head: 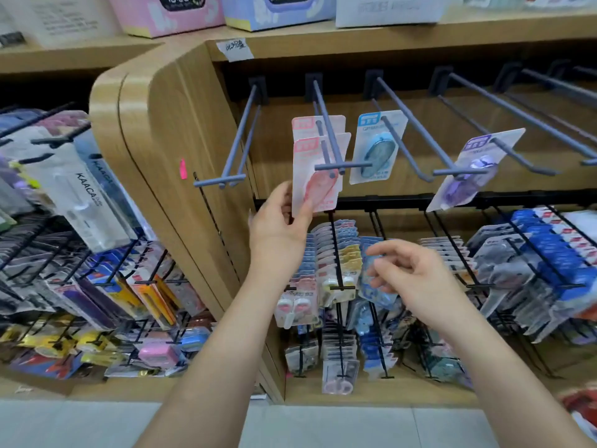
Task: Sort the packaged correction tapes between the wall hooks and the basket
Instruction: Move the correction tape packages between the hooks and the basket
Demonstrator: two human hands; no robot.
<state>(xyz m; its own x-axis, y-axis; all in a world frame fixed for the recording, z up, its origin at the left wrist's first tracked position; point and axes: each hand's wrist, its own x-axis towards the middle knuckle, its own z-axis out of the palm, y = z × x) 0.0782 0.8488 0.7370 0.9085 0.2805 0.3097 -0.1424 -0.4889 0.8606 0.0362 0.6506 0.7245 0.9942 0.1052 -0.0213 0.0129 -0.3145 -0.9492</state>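
Two pink packs (310, 176) hang on one hook (324, 119); the front one's corner is pinched by the left hand (277, 221). Judged light, stiff card: edge holds suit. Right hand's (416, 279) grip cannot be told.

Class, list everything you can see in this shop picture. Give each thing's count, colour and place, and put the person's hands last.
Pink correction tape packs: two, pink, second upper hook.
Blue correction tape pack: one, blue, third upper hook.
Purple correction tape pack: one, purple, fourth upper hook, tilted.
Upper hooks: several, grey-blue, wooden back wall; leftmost empty.
Boxes: three, pink, blue and white, top shelf.
Lower racks: several, black wire, full of mixed packaged stationery.
Sticker: one, bright pink, wooden side panel.
Left hand: pinches the front pink pack near its bottom.
Right hand: fingers curled at a blurred blue pack; grip unclear.
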